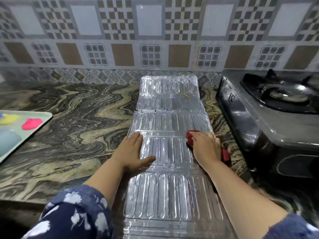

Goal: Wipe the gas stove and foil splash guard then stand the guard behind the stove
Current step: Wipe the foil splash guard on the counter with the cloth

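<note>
The silver ribbed foil splash guard (168, 121) lies flat and unfolded on the marbled counter, running from the wall toward me. My left hand (133, 150) rests flat on its left edge, fingers spread, holding nothing. My right hand (205, 149) presses a red cloth (190, 137) onto the guard's right side; part of the cloth shows behind the wrist. The grey gas stove (269, 125) with its black burner stands to the right of the guard.
A pale green tray (39, 125) with yellow, pink and grey items sits at the left edge of the marbled counter (77, 121). A patterned tile wall (155, 40) rises at the back.
</note>
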Demonstrator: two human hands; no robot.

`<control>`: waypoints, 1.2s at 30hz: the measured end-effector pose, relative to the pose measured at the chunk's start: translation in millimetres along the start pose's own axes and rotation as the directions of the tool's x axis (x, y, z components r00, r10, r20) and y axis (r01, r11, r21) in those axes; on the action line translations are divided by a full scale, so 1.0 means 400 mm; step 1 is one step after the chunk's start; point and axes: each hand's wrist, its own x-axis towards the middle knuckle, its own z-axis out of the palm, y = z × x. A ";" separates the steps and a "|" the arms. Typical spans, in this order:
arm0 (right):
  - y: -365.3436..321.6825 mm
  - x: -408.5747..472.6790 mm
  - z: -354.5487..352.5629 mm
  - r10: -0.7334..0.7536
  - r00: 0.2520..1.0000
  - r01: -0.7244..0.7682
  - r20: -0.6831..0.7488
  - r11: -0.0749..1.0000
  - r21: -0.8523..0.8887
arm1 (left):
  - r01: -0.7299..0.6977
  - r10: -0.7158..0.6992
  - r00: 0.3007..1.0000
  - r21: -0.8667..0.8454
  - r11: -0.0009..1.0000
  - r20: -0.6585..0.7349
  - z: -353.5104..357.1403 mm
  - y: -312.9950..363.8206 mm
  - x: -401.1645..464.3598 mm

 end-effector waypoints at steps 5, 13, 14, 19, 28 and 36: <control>-0.092 0.078 0.007 -0.018 0.999 0.007 0.028 0.935 0.355 | 0.057 -0.060 0.995 -0.036 0.998 -0.081 -0.013 -0.004 0.026; -0.304 0.249 0.125 -0.289 0.953 0.212 0.094 0.854 0.475 | 0.096 -0.100 0.989 -0.034 0.995 -0.108 0.031 -0.020 0.078; -0.315 0.249 0.137 -0.354 0.918 0.278 0.179 0.896 0.346 | 0.092 -0.094 0.987 -0.020 0.996 -0.132 0.039 -0.023 0.080; -0.310 0.260 0.180 -0.436 0.844 0.433 0.313 0.898 0.080 | 0.085 -0.082 0.983 0.012 0.996 -0.165 0.044 -0.023 0.079; -0.272 0.364 0.199 -0.239 0.943 0.226 0.234 0.971 0.081 | 0.101 -0.102 0.991 -0.011 0.995 -0.087 0.042 -0.029 0.081; -0.182 0.357 0.168 -0.109 0.984 0.102 0.143 0.993 0.058 | 0.125 -0.124 0.992 0.033 0.992 -0.034 0.004 -0.018 0.082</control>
